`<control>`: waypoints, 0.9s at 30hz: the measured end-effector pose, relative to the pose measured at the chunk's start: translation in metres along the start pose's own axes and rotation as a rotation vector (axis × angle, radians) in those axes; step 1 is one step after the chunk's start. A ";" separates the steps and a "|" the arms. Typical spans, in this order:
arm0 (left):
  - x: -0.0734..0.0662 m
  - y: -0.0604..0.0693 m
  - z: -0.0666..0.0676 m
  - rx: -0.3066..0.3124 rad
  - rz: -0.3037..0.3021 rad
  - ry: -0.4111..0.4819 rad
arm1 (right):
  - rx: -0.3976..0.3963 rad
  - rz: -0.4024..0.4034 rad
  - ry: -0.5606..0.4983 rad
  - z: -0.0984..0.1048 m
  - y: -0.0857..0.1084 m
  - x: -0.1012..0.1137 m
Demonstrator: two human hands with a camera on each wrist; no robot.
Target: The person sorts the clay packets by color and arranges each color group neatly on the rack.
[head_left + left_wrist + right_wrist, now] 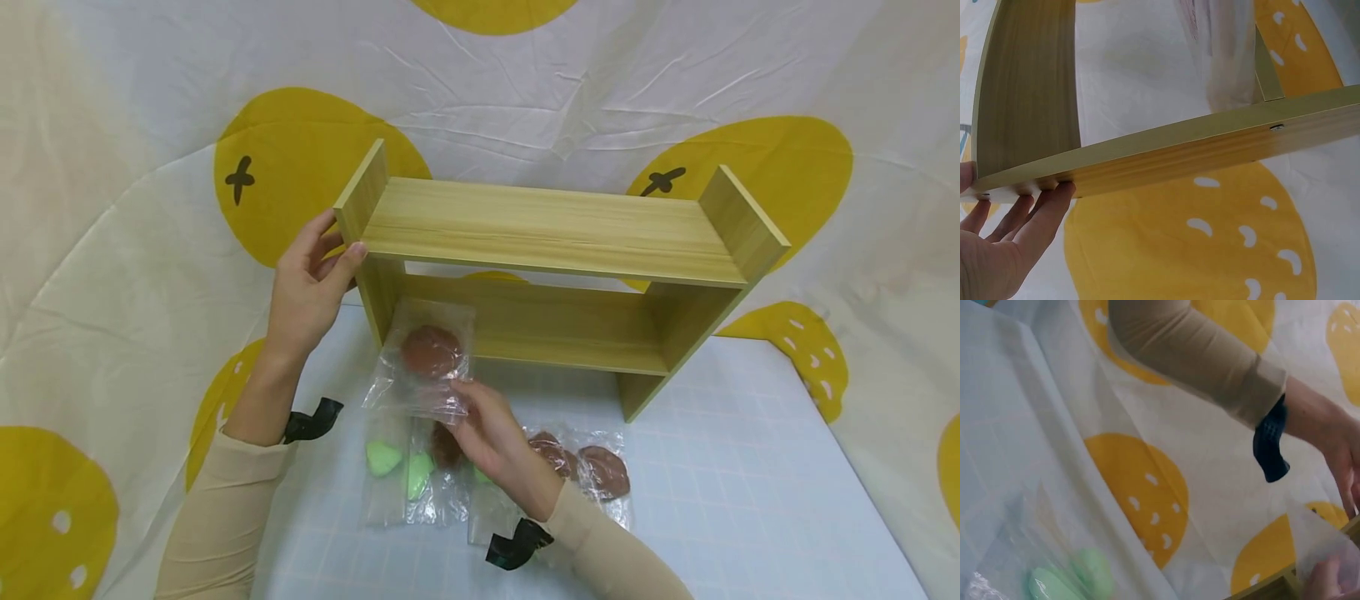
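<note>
A person's two hands work at a two-tier wooden shelf that stands at the far side of the table (757, 483). The left hand (306, 292) grips the left side panel of the wooden shelf (555, 225) just below its top end, thumb at the near edge and the other fingers against the outer face, as the left wrist view also shows. The right hand (498, 442) pinches the near right corner of a clear plastic bag (390, 379) with a round brown lump (432, 351) inside. This bag is in front of the left end of the lower tier, overlapping the lower board (562, 329) in the head view; whether it touches the wood cannot be told. On the near part of the table more clear bags lie side by side: the one at the left holds a light green lump (383, 458), the next shows green and dark brown contents, another is partly hidden under the right forearm, and reddish-brown lumps (604, 472) sit in plastic at the right. Both arms wear beige sleeves (225, 508), with a black band (313, 419) at each wrist. A white cloth (555, 92) with yellow patches hangs behind.
</note>
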State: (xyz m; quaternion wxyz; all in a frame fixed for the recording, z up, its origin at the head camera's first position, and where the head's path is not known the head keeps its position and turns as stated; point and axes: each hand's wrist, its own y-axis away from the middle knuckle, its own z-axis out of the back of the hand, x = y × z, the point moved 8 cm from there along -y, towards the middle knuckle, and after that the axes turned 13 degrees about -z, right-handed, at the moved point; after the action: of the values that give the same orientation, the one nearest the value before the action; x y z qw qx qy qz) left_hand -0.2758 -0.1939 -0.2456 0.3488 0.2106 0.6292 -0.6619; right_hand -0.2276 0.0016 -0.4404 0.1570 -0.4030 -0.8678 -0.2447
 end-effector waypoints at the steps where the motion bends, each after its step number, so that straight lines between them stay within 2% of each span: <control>1: 0.000 0.000 0.000 -0.001 0.000 0.001 | 0.026 -0.020 0.016 -0.002 0.002 -0.002; 5: 0.000 0.000 0.000 -0.002 0.004 0.007 | 0.086 -0.079 0.069 -0.007 0.008 -0.009; 12: 0.001 0.000 0.000 -0.005 0.015 0.003 | 0.119 -0.091 0.019 -0.010 0.006 -0.009; 19: 0.001 0.000 0.000 -0.008 0.001 0.027 | 0.032 -0.074 0.015 -0.007 -0.004 -0.005; 27: 0.002 0.000 0.001 -0.010 0.001 0.028 | -0.032 -0.050 -0.050 -0.004 -0.017 0.001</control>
State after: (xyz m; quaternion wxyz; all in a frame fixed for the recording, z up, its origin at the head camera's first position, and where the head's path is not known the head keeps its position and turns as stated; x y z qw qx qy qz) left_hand -0.2767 -0.1951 -0.2465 0.3412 0.2182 0.6371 -0.6557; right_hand -0.2410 -0.0093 -0.4421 0.1228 -0.3895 -0.8773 -0.2522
